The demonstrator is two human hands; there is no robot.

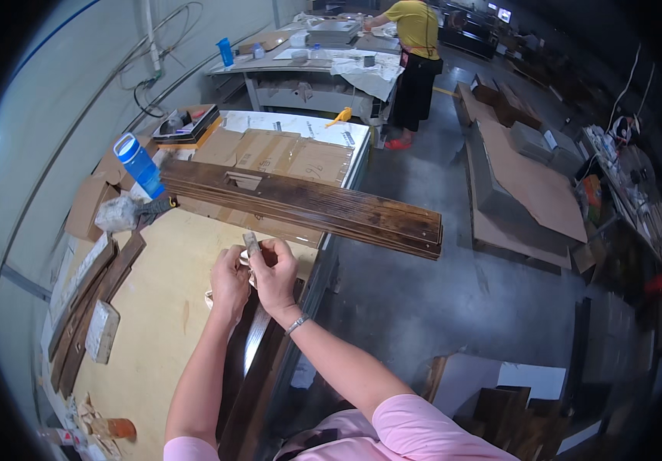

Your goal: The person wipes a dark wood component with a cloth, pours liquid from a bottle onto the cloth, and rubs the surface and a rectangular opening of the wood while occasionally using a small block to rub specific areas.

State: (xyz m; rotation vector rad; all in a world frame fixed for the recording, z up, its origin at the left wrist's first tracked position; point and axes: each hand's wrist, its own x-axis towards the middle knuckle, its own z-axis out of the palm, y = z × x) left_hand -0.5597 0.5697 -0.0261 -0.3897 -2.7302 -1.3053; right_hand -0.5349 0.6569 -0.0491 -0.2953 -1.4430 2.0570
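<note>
My left hand (229,286) and my right hand (276,278) are closed close together over the near workbench. Between their fingers is a crumpled whitish cloth (209,300), part of it showing left of my left hand. A small grey-beige stub (250,240) sticks up at my right thumb; I cannot tell whether it is held or wrapped round the thumb. Under my hands and forearms lies a dark brown, glossy wooden board (254,346) along the bench's right edge. Just beyond my hands, a stack of dark brown wooden boards (308,203) lies crosswise, its right end overhanging the bench.
A blue bottle (137,163) stands by the stack's left end. On the bench's left lie wooden strips (89,330), a pale block (102,332) and an orange-brown jar (119,428). Flat cardboard (269,150) lies beyond the stack. A person in yellow (415,31) stands at a far table.
</note>
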